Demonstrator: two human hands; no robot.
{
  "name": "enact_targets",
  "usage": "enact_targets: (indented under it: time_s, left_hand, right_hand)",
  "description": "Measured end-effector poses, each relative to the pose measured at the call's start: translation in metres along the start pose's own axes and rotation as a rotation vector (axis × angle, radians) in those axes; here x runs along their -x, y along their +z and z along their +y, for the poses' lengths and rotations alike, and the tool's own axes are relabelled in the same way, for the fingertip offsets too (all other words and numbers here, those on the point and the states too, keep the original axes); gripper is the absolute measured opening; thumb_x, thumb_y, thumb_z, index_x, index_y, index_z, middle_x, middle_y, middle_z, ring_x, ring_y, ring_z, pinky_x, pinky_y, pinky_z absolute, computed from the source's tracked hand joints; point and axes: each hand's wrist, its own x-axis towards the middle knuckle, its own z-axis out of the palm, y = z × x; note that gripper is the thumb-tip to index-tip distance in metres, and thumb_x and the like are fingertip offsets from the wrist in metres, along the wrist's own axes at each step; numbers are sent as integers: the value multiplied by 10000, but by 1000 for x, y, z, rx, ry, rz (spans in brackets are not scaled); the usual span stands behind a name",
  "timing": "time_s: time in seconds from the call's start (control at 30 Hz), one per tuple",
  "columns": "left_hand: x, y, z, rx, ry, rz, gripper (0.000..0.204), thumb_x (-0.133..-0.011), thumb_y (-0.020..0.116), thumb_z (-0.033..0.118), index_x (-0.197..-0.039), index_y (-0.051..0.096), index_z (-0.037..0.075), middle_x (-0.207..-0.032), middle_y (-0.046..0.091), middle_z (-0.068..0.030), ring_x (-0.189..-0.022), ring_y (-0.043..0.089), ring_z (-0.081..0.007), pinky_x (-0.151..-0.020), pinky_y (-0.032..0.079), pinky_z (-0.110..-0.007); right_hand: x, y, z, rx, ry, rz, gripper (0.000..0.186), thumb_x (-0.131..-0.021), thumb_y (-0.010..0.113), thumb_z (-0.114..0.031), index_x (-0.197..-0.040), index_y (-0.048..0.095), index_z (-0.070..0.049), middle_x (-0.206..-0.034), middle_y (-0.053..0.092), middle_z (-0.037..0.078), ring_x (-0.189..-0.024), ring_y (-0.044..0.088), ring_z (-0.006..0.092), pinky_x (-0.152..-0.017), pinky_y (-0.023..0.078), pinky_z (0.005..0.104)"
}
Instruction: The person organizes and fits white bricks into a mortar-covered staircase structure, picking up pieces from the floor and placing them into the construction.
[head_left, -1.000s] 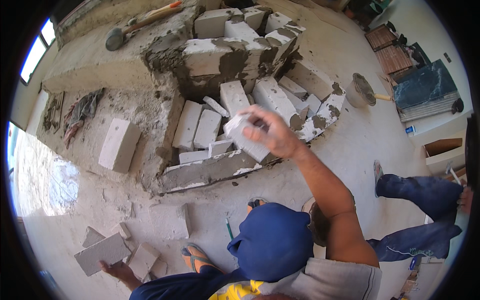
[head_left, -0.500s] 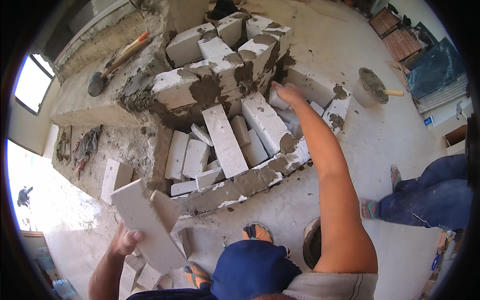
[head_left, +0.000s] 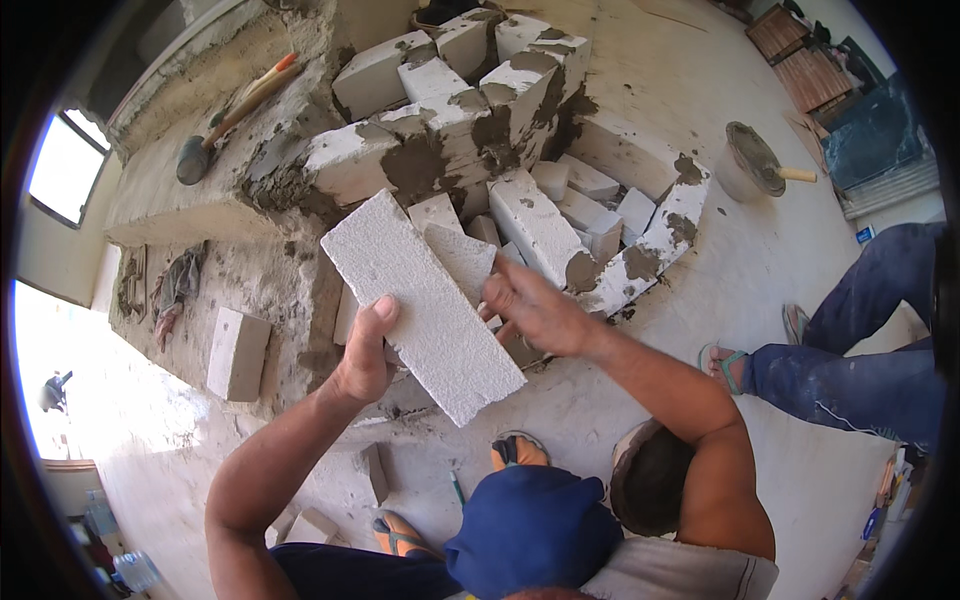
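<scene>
My left hand [head_left: 366, 352] grips a long white lightweight concrete block [head_left: 420, 310], its thumb pressed on the near face. Behind that block a smaller broken block piece [head_left: 463, 256] sticks out. My right hand [head_left: 540, 308] has its fingers closed around the right edge of this piece; some fingertips are hidden. Both are held above a mortared block frame [head_left: 655, 262] packed with loose block pieces [head_left: 588, 212]. A standing white block [head_left: 535, 225] divides that filling. Behind it rises a step of white blocks [head_left: 350, 165] with grey mortar smeared over the joints.
A mallet [head_left: 195, 158] lies on the concrete step at left, above a hanging rag [head_left: 176, 290]. A mortar bucket [head_left: 745, 165] with a wooden-handled tool stands at right. Another person's leg [head_left: 820, 385] is at the right edge. A dark bucket [head_left: 648, 480] sits beside my right arm.
My right hand has come back from the right side of the filled frame to the broken piece. My left hand has lifted the long block up and to the right, over the frame.
</scene>
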Motion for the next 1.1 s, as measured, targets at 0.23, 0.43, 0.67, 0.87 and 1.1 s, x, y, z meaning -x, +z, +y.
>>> enact_targets:
  time_s: [0.23, 0.43, 0.67, 0.87, 1.1]
  left_hand:
    - [6, 13, 16, 208, 171, 14, 910, -880, 602, 633, -1563, 430, 55, -1454, 566, -171, -1290, 607, -280, -1102, 494, -436]
    - [45, -23, 56, 60, 349, 227, 1026, -838, 628, 664, -1573, 407, -16, -1509, 510, -265, -1316, 586, -347, -1082, 529, -495]
    - [98, -87, 57, 2, 310, 298, 966, -846, 602, 671, -1495, 494, -36, -1433, 572, -264, -1235, 637, -323, -981, 580, -462]
    - [90, -84, 39, 63, 197, 304, 935, -834, 628, 656, -1447, 538, -43, -1295, 644, -228, -1098, 684, -306, -900, 583, -419]
    - [83, -88, 23, 113, 86, 203, 880, -837, 628, 640, -1397, 565, -36, -1147, 685, -204, -1018, 716, -309, -854, 593, -437]
  right_hand:
    - [8, 47, -15, 9, -314, 364, 574, -1081, 574, -412, -1393, 450, 53, -1235, 644, 245, -1153, 636, 307, -1004, 480, 446]
    - [-24, -46, -3, -80, -194, 676, 645, -1032, 648, -387, -1419, 411, 72, -1267, 618, 246, -1119, 660, 281, -902, 570, 367]
    - [-76, -200, 69, -114, 135, 1112, 656, -1016, 645, -204, -1529, 270, -41, -1413, 532, 245, -1136, 685, 392, -835, 661, 551]
    - [-96, -260, 126, -194, 509, 1109, 498, -995, 671, -200, -1410, 493, 12, -1355, 624, 238, -1118, 709, 431, -847, 660, 562]
    - [-81, -262, 149, 1247, 328, 825, 435, -925, 752, -223, -1313, 635, -63, -1292, 673, 237, -1122, 695, 441, -979, 571, 497]
